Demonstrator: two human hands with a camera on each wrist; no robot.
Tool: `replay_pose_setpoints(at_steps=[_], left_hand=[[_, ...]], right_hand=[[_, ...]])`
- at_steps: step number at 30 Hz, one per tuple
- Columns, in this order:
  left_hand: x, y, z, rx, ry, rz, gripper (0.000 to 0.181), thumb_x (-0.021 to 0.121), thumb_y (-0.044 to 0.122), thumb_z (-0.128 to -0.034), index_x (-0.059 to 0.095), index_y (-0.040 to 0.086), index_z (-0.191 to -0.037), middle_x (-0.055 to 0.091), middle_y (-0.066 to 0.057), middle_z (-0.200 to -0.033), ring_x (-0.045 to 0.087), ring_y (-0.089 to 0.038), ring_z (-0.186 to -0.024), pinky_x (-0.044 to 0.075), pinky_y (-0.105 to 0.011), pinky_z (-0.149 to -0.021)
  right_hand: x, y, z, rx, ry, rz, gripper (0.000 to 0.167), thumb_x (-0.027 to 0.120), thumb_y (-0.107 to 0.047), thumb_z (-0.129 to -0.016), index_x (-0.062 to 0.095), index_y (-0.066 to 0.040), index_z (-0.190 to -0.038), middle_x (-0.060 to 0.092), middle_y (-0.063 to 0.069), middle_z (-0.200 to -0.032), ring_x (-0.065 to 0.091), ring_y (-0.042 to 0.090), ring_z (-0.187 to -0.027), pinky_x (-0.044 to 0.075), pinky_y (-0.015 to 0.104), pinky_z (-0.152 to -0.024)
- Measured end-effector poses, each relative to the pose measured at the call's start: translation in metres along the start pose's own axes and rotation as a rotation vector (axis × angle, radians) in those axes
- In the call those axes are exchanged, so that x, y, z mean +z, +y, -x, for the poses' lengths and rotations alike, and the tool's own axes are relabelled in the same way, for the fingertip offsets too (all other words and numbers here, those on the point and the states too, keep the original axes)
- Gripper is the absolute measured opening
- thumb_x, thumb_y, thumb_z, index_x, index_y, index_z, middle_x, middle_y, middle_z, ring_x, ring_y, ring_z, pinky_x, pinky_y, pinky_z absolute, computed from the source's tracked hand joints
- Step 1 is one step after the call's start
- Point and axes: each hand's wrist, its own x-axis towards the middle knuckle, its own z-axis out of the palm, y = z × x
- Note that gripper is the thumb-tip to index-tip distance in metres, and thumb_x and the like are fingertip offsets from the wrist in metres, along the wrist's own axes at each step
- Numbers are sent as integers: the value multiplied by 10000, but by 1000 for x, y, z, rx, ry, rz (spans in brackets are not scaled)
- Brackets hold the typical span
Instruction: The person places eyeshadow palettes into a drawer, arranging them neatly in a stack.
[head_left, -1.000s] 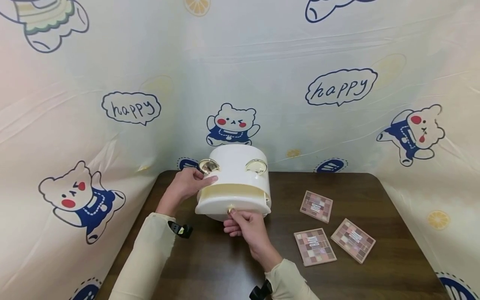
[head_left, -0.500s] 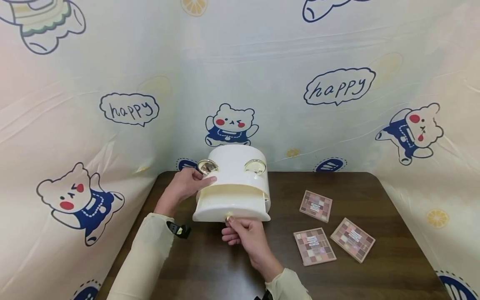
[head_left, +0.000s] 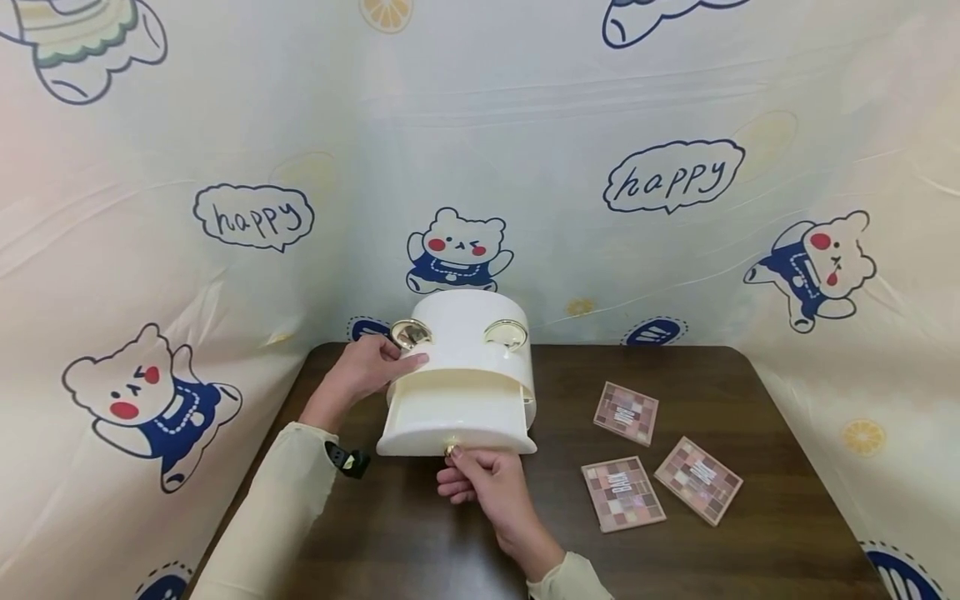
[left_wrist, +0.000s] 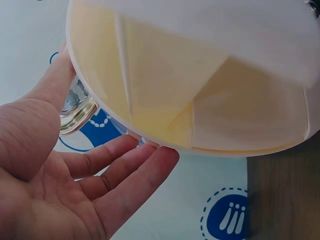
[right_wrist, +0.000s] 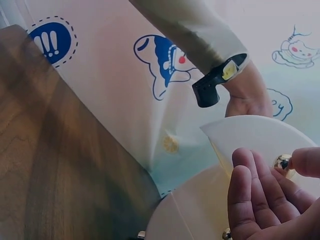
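A white rounded box (head_left: pixel 471 312) with two gold ring-shaped fittings stands at the back middle of the table. Its upper drawer (head_left: pixel 459 408) is pulled out toward the person, and the part of its inside that shows is bare. My left hand (head_left: pixel 362 371) holds the box's left side, thumb on the front and fingers along the side, as the left wrist view (left_wrist: pixel 95 165) also shows. My right hand (head_left: pixel 498 496) pinches the drawer's gold knob (right_wrist: pixel 283 164) between thumb and index finger, the other fingers loosely bent beneath. A second gold knob (right_wrist: pixel 227 234) shows lower on the box.
Three square palettes lie on the dark wooden table (head_left: pixel 720 392) right of the box: one farther back (head_left: pixel 626 413), one nearer (head_left: pixel 623 494), one at the right (head_left: pixel 699 481). A patterned cloth (head_left: pixel 555 242) hangs behind the table and at both sides.
The drawer has slid farther out toward the person, my right hand moving with its knob. My left hand has stayed on the box's side. The head view has shifted slightly.
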Motion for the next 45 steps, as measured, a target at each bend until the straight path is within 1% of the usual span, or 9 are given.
replay_pose_setpoints(at_steps=[6, 12, 17, 23, 30, 36, 41, 45], left_hand=[[-1, -1, -1, -14, -3, -3, 813, 715, 709, -780, 602, 22, -1199, 636, -162, -1079, 605, -281, -863, 499, -328, -642], [0, -1, -1, -4, -6, 1, 819, 712, 721, -772, 606, 23, -1187, 635, -155, -1046, 598, -281, -853, 485, -329, -630], [1, -2, -2, -4, -12, 14, 829, 712, 730, -760, 599, 26, -1183, 639, -153, -1050, 605, -289, -864, 505, -344, -652], [1, -3, -2, -11, -15, 21, 855, 714, 742, -741, 596, 29, -1198, 641, -154, -1084, 616, -284, -871, 537, -374, -704], [1, -3, -2, -5, -12, 25, 822, 719, 729, -754, 605, 31, -1175, 647, -156, -1071, 623, -287, -862, 536, -372, -693], [3, -4, 0, -6, 1, 34, 799, 721, 723, -756, 604, 49, -1168, 645, -150, -1068, 629, -313, -899, 531, -348, -691], [3, -5, 0, -7, 14, 30, 814, 719, 736, -743, 608, 54, -1172, 647, -143, -1072, 628, -284, -859, 541, -355, -701], [3, -4, 1, -9, 18, 30, 835, 716, 746, -735, 609, 53, -1188, 646, -140, -1078, 625, -281, -862, 541, -347, -697]], right_hand=[[1, 2, 6, 13, -3, -6, 323, 673, -216, -984, 723, 103, -1005, 733, 216, -896, 723, 172, -713, 551, 257, -616], [3, 4, 14, 8, -17, -18, 315, 676, -202, -982, 728, 109, -1001, 726, 240, -896, 722, 169, -711, 548, 253, -616], [5, 6, 19, 6, -39, -30, 307, 666, -195, -990, 733, 105, -1001, 720, 254, -884, 727, 188, -724, 547, 257, -613], [6, 6, 21, 8, -43, -32, 318, 661, -200, -994, 730, 111, -1000, 718, 259, -886, 724, 175, -716, 549, 257, -613], [5, 9, 25, 21, -51, -27, 316, 654, -211, -999, 734, 94, -1011, 724, 246, -903, 723, 171, -727, 552, 266, -628], [4, 11, 25, 22, -48, -20, 308, 656, -199, -997, 731, 100, -1006, 724, 243, -887, 719, 159, -713, 548, 253, -617], [4, 15, 26, 22, -42, -22, 300, 658, -185, -994, 722, 108, -1002, 723, 242, -886, 713, 147, -705, 547, 248, -619], [4, 18, 25, 19, -36, -33, 297, 658, -181, -994, 724, 108, -997, 722, 242, -875, 713, 151, -701, 547, 249, -619]])
